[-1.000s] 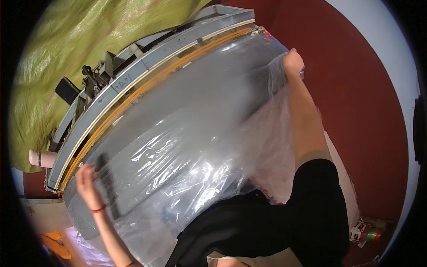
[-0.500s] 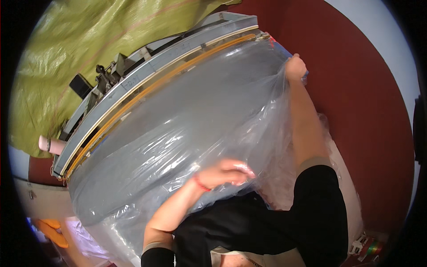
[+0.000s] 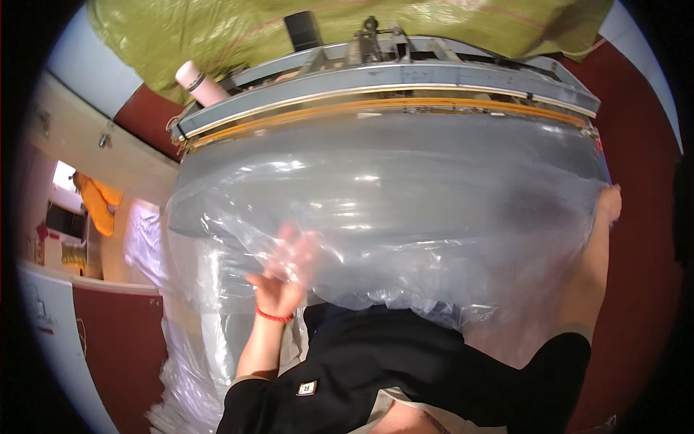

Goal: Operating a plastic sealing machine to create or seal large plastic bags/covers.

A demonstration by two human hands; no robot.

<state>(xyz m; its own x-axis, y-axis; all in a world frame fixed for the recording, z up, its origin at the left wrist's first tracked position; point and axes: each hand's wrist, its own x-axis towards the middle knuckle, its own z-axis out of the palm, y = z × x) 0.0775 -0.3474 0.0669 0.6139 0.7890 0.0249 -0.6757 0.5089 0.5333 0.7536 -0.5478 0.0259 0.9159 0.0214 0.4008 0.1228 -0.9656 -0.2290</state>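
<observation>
A wide sheet of clear plastic film [image 3: 376,210] lies in shiny wrinkles over a grey surface and reaches back to my body. My left hand [image 3: 285,264], with a red cord bracelet at the wrist, is at the film's near left part. Its fingers are stretched and the thumb stands apart; motion blurs the tips, and film seems to lie over some of them. At the right side my right hand [image 3: 611,204] is closed on the film's edge, its fingers partly hidden. Between that hand and my body the film hangs in folds.
Behind the film runs a long grey metal frame [image 3: 405,74] with orange strips [image 3: 405,103] along it. A pink bottle [image 3: 202,83] and a black box-like object [image 3: 302,30] stand there, before a yellow-green tarp [image 3: 463,22]. Loose film [image 3: 188,383] hangs down at the near left.
The view has swung left, so the frame now lies nearly level. My left hand has moved left over the film and spread its fingers. My right hand stays at the right edge.
</observation>
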